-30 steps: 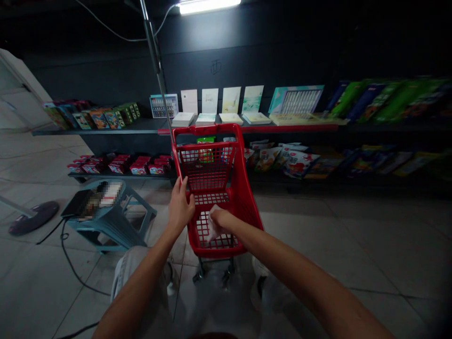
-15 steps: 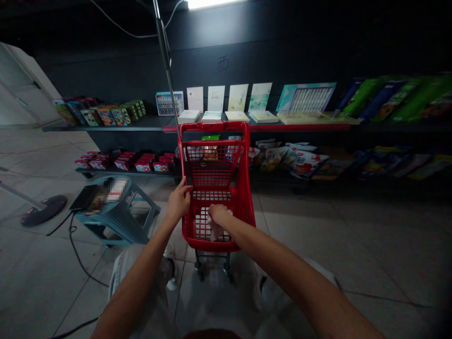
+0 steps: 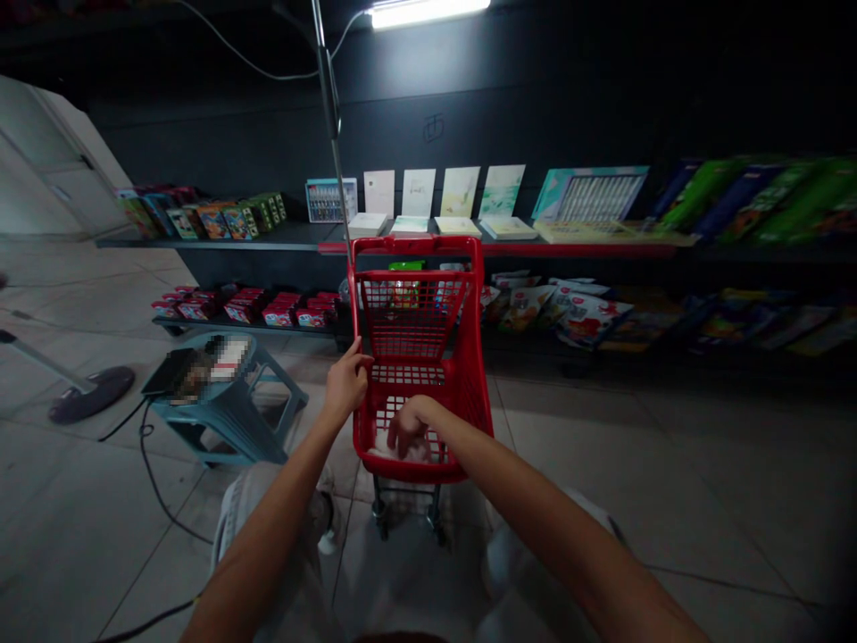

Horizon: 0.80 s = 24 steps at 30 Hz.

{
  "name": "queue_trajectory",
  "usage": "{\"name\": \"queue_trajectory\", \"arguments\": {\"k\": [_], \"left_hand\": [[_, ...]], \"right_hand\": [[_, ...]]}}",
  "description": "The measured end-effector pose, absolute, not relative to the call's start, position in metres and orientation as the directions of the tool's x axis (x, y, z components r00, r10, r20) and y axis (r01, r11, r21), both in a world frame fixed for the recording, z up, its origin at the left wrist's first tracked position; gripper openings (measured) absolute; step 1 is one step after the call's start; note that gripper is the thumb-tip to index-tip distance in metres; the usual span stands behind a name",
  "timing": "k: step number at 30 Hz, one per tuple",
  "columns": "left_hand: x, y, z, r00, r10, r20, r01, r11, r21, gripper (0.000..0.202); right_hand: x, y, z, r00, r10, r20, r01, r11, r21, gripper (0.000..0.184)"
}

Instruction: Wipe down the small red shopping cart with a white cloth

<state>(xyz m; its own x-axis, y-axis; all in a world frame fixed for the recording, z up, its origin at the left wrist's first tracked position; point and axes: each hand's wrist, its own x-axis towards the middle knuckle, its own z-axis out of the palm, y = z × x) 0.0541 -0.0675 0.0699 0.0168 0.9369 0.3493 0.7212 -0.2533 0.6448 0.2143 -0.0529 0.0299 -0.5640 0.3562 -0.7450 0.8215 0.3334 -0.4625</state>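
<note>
A small red plastic shopping cart (image 3: pixel 477 393) stands in front of me, its meshed basket facing up. My left hand (image 3: pixel 347 382) grips the basket's left rim, one finger along the outside and another reaching over the edge. Down inside the basket, near its front end, my right hand (image 3: pixel 410 423) has its fingers bent onto a pale, crumpled cloth (image 3: pixel 419 451). The cloth lies against the basket's bottom and near wall, partly hidden by the hand.
Behind the cart, a dark shelf (image 3: pixel 268 234) carries books, boxes and green packs, with snack bags (image 3: pixel 589 314) and red boxes (image 3: pixel 247 304) lower down. A blue-grey stool (image 3: pixel 220 420) stands left, a round-based stand (image 3: pixel 94 393) beyond it. Cables cross the floor.
My right hand has moved down and nearer inside the basket, and the cloth now lies bunched at the near end. My left hand stays on the rim. The view has shifted slightly.
</note>
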Motion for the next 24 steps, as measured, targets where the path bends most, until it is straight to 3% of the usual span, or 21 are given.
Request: {"name": "queue_trajectory", "arguments": {"k": [3, 7, 9, 15, 20, 24], "left_hand": [[0.054, -0.066, 0.069, 0.013, 0.934, 0.358, 0.713, -0.260, 0.652, 0.033], [0.053, -0.061, 0.067, 0.024, 0.933, 0.359, 0.712, -0.268, 0.649, 0.039], [0.053, -0.059, 0.067, 0.036, 0.933, 0.357, 0.708, -0.276, 0.650, 0.040], [0.055, -0.053, 0.066, 0.012, 0.929, 0.369, 0.721, -0.264, 0.641, 0.037], [0.057, -0.058, 0.067, -0.020, 0.926, 0.376, 0.711, -0.251, 0.656, 0.034], [0.065, -0.075, 0.061, 0.005, 0.930, 0.367, 0.696, -0.267, 0.667, 0.038]], "right_hand": [[0.213, -0.048, 0.046, -0.660, 0.259, -0.705, 0.740, 0.385, -0.552, 0.035], [0.219, -0.057, 0.062, -0.792, 0.269, -0.549, 0.606, 0.466, -0.645, 0.013], [0.225, -0.068, 0.069, -0.776, 0.325, -0.540, 0.627, 0.479, -0.614, 0.013], [0.249, -0.092, 0.094, -0.687, 0.456, -0.566, 0.707, 0.600, -0.376, 0.030], [0.263, -0.096, 0.100, -0.706, 0.474, -0.526, 0.677, 0.670, -0.305, 0.032], [0.259, -0.101, 0.099, -0.752, 0.527, -0.396, 0.647, 0.705, -0.291, 0.033]]}}
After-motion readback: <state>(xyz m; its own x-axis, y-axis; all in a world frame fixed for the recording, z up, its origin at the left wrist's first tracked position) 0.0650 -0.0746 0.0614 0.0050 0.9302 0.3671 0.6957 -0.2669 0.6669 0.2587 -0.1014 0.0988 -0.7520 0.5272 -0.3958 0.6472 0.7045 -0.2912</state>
